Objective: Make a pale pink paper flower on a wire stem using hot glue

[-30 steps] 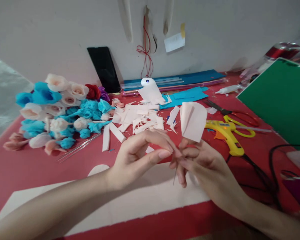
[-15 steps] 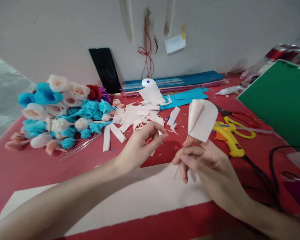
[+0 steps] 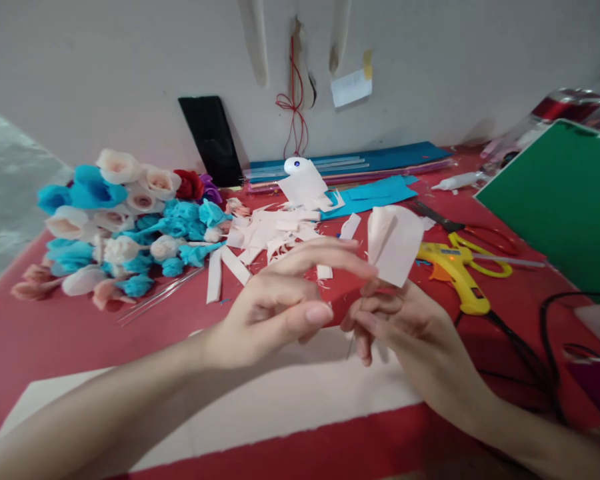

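A pale paper flower (image 3: 403, 243), a rolled center with one broad petal, stands upright on a thin wire stem (image 3: 351, 348). My right hand (image 3: 420, 333) pinches this stem just under the petal, thumb and fingers closed. My left hand (image 3: 273, 307) reaches in from the left with its fingers apart and nothing in them. Its stretched forefinger comes up to the lower left edge of the flower; whether it touches I cannot tell. Beneath both hands lies a long pale paper sheet (image 3: 260, 413) on the red table (image 3: 350, 440).
Finished paper flowers (image 3: 130, 227) are heaped at the left. Pale paper strips and scraps (image 3: 275, 230) lie behind my hands, near blue paper (image 3: 375, 193). On the right are a yellow glue gun (image 3: 457, 273) with its cord, scissors (image 3: 490, 267) and a green board (image 3: 560, 207).
My left hand has moved toward the flower, its curled fingers now stretched out. The flower has shifted slightly left and down, still in my right hand.
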The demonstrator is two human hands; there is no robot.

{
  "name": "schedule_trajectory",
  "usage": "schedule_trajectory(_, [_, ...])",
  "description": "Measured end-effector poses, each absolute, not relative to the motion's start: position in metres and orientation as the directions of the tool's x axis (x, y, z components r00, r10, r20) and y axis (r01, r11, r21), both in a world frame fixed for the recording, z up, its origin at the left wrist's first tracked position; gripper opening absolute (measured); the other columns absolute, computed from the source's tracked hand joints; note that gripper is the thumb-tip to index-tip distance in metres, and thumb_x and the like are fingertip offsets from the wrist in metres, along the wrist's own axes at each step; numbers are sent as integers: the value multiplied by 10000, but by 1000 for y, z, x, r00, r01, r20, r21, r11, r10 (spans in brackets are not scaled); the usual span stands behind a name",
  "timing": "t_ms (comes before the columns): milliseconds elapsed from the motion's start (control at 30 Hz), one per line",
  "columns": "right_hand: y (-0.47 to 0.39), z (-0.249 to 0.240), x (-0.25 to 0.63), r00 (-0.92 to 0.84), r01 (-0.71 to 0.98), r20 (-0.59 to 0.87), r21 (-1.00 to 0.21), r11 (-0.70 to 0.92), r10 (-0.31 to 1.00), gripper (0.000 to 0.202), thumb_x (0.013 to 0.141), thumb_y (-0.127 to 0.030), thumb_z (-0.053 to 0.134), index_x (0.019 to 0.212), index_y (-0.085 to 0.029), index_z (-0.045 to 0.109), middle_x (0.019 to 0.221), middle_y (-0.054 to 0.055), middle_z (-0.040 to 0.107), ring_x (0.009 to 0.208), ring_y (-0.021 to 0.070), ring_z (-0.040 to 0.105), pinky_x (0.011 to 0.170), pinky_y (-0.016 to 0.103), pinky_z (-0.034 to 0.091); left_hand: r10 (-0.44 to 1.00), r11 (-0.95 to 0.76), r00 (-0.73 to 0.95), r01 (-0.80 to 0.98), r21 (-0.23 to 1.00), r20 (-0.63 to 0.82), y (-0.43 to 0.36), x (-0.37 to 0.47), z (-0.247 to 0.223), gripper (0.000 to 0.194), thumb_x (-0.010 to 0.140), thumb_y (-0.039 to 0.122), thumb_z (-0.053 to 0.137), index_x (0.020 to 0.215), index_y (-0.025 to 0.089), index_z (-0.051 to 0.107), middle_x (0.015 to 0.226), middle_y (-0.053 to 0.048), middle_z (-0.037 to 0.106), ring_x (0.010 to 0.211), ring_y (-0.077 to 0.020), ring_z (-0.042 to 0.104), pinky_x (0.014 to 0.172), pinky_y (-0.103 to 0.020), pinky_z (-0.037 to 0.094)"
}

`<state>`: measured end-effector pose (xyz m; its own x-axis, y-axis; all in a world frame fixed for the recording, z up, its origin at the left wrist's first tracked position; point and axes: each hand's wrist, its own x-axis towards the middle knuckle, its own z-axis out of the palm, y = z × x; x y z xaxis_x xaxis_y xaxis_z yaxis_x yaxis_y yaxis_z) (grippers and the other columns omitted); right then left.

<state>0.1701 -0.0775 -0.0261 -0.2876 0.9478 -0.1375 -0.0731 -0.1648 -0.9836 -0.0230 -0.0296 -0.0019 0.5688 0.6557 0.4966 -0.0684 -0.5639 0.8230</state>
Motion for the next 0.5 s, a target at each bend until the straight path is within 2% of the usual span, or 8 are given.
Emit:
schedule_trajectory(67, [-78, -24, 169, -309, -93, -132, -982, -167, 942, 106, 863, -278, 547, 862, -175, 573, 731, -15, 599, 570, 68, 576, 558, 214, 437, 657, -527, 588, -89, 845, 472, -32, -23, -2, 408, 936, 314, 366, 560, 183, 455, 774, -30, 647, 942, -186, 580, 964, -407, 390])
schedule_trajectory(100, [-78, -22, 167, -311, -105, -129, -980, -169, 942, 88, 861, -259, 547, 869, -172, 556, 708, -21, 596, 561, 64, 574, 554, 205, 438, 677, -515, 572, -81, 853, 463, -34, -22, -2, 399, 943, 313, 346, 578, 186, 449, 646, -8, 597, 791, -159, 591, 914, -388, 421])
schedule_trajectory(167, [-77, -20, 164, -298, -100, -137, -980, -173, 945, 64, 848, -226, 557, 847, -165, 536, 690, -25, 588, 543, 58, 566, 549, 197, 443, 751, -522, 459, -28, 853, 475, -37, -20, -3, 351, 944, 305, 350, 632, 190, 463, 571, 25, 492, 595, -110, 511, 783, -322, 460])
schedule_trajectory(233, [-77, -18, 162, -268, -75, -136, -984, -161, 954, 74, 831, -219, 571, 813, -160, 531, 711, -15, 588, 528, 58, 560, 527, 198, 443, 801, -555, 351, 131, 822, 485, -39, -17, -3, 224, 927, 271, 408, 750, 194, 520, 629, 26, 494, 578, -92, 476, 664, -252, 447])
schedule_trajectory(300, [-77, -18, 161, -265, -57, -134, -986, -154, 955, 74, 829, -217, 567, 819, -159, 522, 714, -7, 599, 520, 63, 560, 506, 200, 440, 784, -609, 375, 302, 734, 495, -40, -15, -2, 80, 892, 224, 484, 898, 190, 556, 665, 25, 527, 574, -85, 474, 580, -213, 411])
schedule_trajectory(333, [-77, -18, 161, -268, -57, -132, -987, -152, 954, 71, 832, -214, 561, 831, -162, 513, 696, -9, 602, 516, 65, 561, 501, 198, 438, 755, -646, 424, 356, 675, 500, -39, -14, -1, 77, 875, 196, 509, 926, 182, 565, 658, 28, 534, 561, -81, 467, 556, -204, 394])
schedule_trajectory(400, [-77, -19, 161, -271, -62, -129, -987, -151, 954, 65, 840, -211, 550, 833, -166, 503, 670, -13, 602, 526, 69, 567, 514, 199, 443, 714, -693, 494, 397, 601, 497, -35, -14, 0, 78, 864, 160, 508, 864, 165, 585, 632, 30, 536, 548, -78, 460, 541, -198, 377])
schedule_trajectory(500, [-77, -20, 163, -247, -57, -111, -990, -129, 963, 84, 849, -235, 545, 802, -167, 531, 725, 0, 599, 554, 70, 570, 539, 209, 452, 779, -619, 457, 452, 642, 430, -25, -16, 0, 215, 892, 159, 434, 718, 160, 560, 620, 28, 538, 555, -76, 472, 540, -197, 363])
